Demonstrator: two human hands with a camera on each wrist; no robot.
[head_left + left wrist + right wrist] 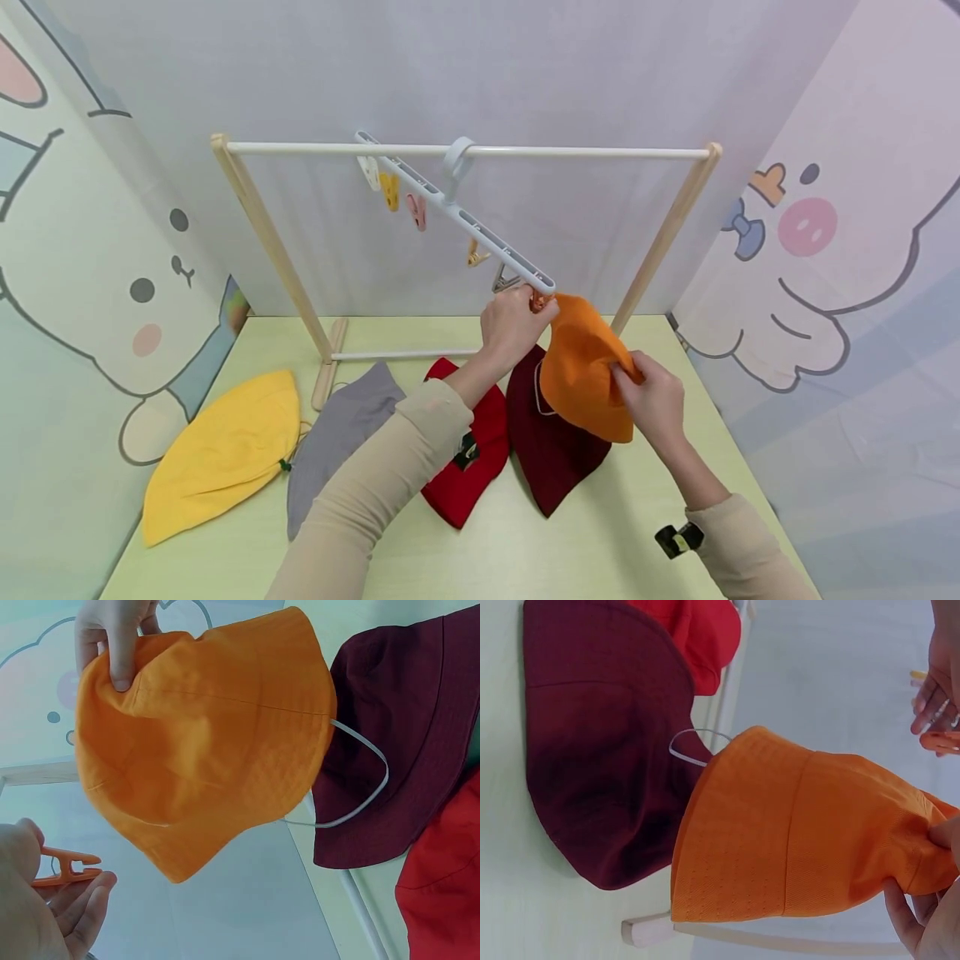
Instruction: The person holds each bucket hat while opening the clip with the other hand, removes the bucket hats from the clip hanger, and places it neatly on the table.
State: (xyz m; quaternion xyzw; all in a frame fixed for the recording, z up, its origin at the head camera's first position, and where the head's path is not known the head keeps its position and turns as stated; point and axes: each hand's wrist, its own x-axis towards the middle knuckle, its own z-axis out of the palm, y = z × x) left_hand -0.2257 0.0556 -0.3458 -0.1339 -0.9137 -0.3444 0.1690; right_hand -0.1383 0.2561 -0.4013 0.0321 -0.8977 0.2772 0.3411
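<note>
My right hand (656, 398) pinches the crown of an orange bucket hat (581, 367), held up off the table with its thin white cord (384, 776) hanging at the brim. At the near end of a pale hanger bar (487, 237), my left hand (512, 323) pinches an orange clothespin (71, 868) between thumb and fingers. In the left wrist view the clothespin's tips stand apart, with a gap between them and the hat. A dark maroon hat (551, 450) lies on the table below the orange one.
A red hat (480, 450), a grey hat (337, 442) and a yellow hat (225, 454) lie along the table (525, 550). The hanger hooks over the white rail (315, 149) of a wooden-legged rack (273, 246). Several more clips, including a pink clothespin (417, 212), hang from the bar.
</note>
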